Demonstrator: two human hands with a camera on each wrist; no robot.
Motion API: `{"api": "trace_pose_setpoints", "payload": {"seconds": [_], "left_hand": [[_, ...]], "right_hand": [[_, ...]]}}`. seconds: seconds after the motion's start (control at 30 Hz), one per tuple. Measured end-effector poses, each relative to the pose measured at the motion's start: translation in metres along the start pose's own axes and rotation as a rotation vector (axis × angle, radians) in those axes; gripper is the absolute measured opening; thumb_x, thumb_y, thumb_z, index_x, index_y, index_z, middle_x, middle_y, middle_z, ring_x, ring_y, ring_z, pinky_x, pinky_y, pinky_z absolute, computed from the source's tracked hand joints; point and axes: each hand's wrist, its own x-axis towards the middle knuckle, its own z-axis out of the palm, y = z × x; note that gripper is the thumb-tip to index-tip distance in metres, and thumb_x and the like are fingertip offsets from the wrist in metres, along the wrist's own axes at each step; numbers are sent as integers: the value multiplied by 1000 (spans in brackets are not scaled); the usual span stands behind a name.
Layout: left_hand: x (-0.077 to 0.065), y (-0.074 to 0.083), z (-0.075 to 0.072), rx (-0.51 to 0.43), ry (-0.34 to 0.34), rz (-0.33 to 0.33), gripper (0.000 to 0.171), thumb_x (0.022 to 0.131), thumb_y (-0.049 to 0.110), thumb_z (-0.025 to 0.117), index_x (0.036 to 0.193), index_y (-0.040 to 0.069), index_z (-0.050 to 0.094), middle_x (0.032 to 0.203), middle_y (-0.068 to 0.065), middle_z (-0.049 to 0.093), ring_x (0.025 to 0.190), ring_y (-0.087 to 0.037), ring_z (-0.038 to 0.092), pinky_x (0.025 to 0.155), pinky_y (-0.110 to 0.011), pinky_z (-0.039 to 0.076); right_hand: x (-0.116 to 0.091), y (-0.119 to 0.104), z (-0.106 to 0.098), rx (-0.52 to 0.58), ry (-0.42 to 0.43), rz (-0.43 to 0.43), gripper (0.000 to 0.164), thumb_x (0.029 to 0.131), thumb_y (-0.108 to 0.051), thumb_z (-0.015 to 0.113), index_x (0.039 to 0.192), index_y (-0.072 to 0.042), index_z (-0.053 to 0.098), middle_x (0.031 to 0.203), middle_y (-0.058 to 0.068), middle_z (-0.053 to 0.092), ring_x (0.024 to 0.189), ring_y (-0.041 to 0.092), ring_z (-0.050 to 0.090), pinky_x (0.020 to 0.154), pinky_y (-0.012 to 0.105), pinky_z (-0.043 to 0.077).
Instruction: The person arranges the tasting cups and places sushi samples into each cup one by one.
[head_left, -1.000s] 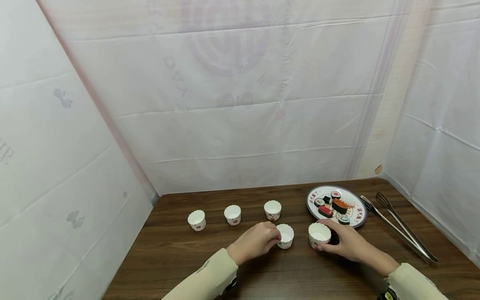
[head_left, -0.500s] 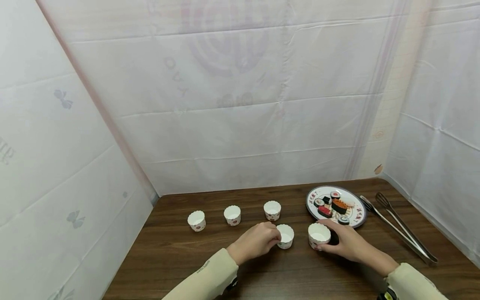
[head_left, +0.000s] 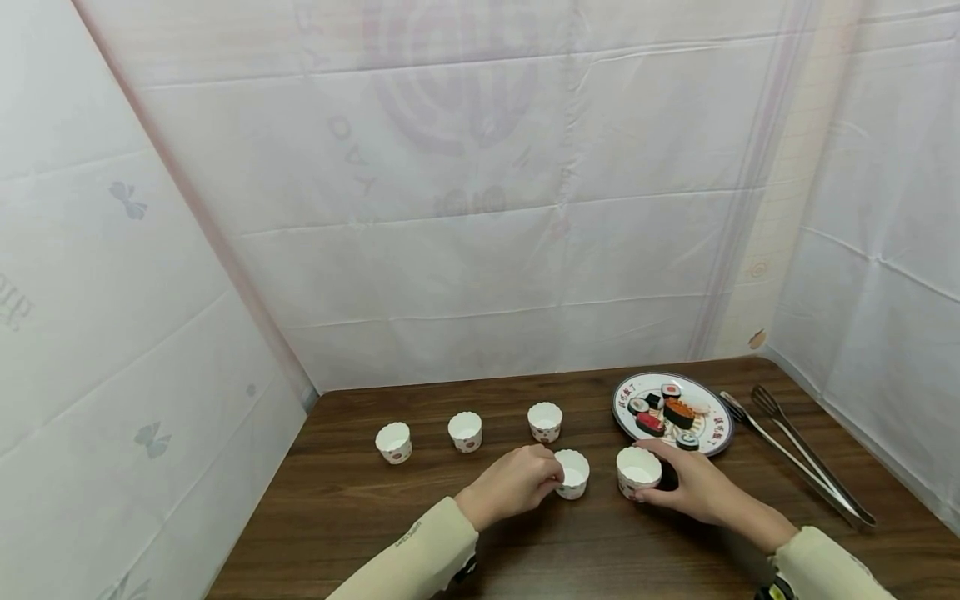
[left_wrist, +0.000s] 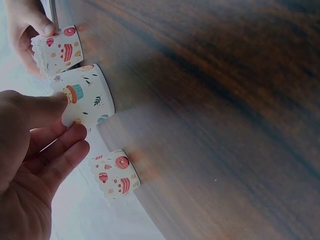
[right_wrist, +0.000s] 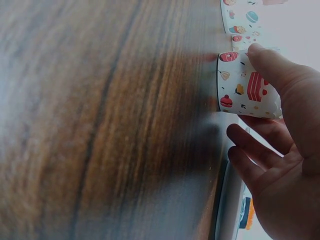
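Observation:
Two white paper baking cups stand side by side near the middle of the table, a small gap between them. My left hand pinches the left side of one paper baking cup, its thumb on the cupcake-printed wall of that cup in the left wrist view. With thumb and fingers spread around it, my right hand holds the other paper baking cup. Red cake prints show on this cup in the right wrist view. Both cups are upright; the fingers behind them are partly hidden.
Behind the hands stand three more paper cups: a left one, a middle one and a right one. A plate of sushi pieces lies at the back right, with metal tongs beside it. White cloth hangs behind the table.
My left hand and its paper baking cup have edged very slightly to the right. The right hand stays still around its cup.

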Motion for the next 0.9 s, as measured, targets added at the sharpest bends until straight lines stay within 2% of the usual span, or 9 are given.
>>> {"api": "trace_pose_setpoints", "payload": {"seconds": [0.13, 0.23, 0.4, 0.53, 0.67, 0.9], "left_hand": [[0, 0, 1, 28, 18, -9, 2, 93, 16, 78, 93, 16, 76, 93, 7, 70, 81, 0, 61, 72, -11, 47], [0, 0, 1, 66, 66, -4, 11, 91, 25, 80, 98, 17, 76, 99, 8, 71, 82, -1, 62, 72, -14, 49], [3, 0, 2, 82, 160, 26, 26, 90, 35, 79, 108, 16, 75, 115, 4, 71, 97, -8, 68, 83, -22, 54], [8, 1, 2, 77, 200, 32, 30, 91, 36, 78, 114, 17, 74, 121, 1, 70, 105, -13, 69, 90, -26, 54], [13, 4, 1, 72, 222, 45, 29, 92, 35, 77, 114, 17, 74, 119, 2, 70, 107, -12, 67, 93, -25, 52], [24, 10, -2, 59, 232, 58, 28, 92, 34, 79, 112, 16, 74, 112, 5, 69, 96, -9, 67, 84, -23, 53]], "right_hand": [[0, 0, 1, -2, 2, -1, 69, 83, -47, 85, 136, -10, 61, 125, 4, 70, 110, 22, 67, 88, 46, 55], [0, 0, 1, -5, 4, -2, 69, 83, -48, 85, 136, -10, 61, 125, 3, 70, 110, 23, 67, 88, 46, 55], [0, -1, 1, -6, 13, -5, 69, 83, -49, 85, 135, -10, 61, 125, 3, 70, 110, 22, 67, 88, 46, 55], [0, -1, 1, -7, 16, -7, 70, 83, -49, 84, 136, -10, 61, 125, 3, 70, 109, 22, 67, 88, 45, 55], [-1, 0, 1, -6, 17, -13, 70, 83, -50, 84, 136, -10, 61, 125, 2, 70, 109, 20, 67, 87, 44, 55], [0, 1, 1, -2, 5, -1, 71, 83, -51, 83, 137, -10, 60, 125, 3, 70, 108, 20, 67, 87, 43, 55]]}}
